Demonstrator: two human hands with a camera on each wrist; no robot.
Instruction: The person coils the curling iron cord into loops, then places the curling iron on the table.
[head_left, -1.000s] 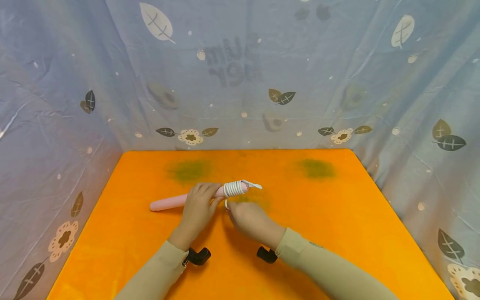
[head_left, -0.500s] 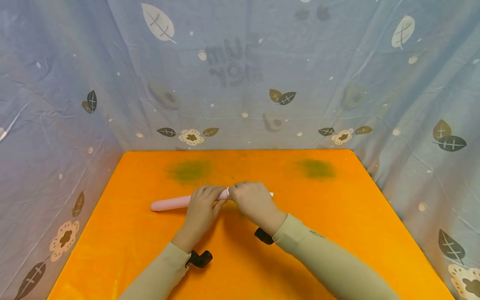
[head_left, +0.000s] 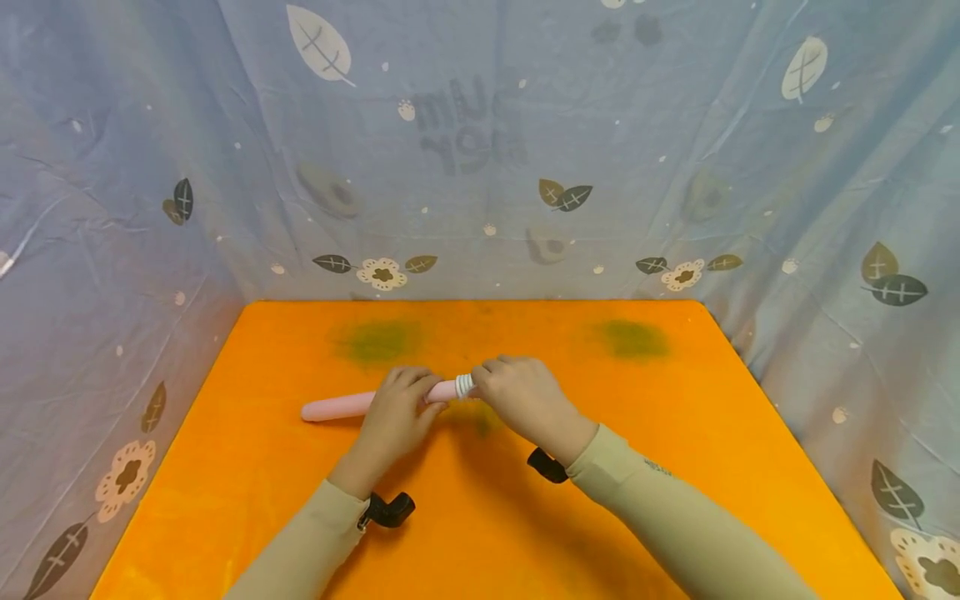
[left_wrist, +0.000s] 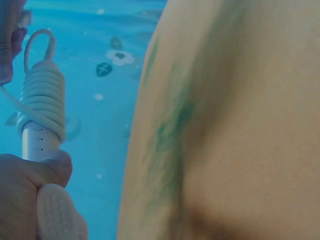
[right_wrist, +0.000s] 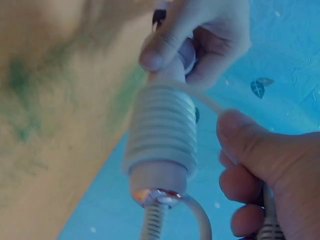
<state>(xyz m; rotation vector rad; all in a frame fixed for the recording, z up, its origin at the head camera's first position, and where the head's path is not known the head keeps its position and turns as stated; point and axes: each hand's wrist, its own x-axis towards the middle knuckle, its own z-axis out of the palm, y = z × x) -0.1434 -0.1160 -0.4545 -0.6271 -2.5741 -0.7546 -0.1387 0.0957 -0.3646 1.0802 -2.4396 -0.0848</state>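
A slim pink hair styling iron lies slantwise across the middle of the table. Its pale cord is wound in several tight coils round the handle. My left hand grips the iron just left of the coils, thumb beside a bumpy pad. My right hand pinches the loose length of cord between thumb and fingers, to the side of the handle. In the right wrist view the cord runs taut from the coils to that thumb. A ribbed cord sleeve leaves the shiny end cap.
An orange table top with greenish smudges lies under both hands. Blue-grey curtains printed with leaves and flowers hang along its back and both sides. Black wrist mounts stick out below the sleeves.
My right hand rose from below the handle to over its coiled end, then shifted slightly right, uncovering some coils. My left hand has kept its grip on the iron.
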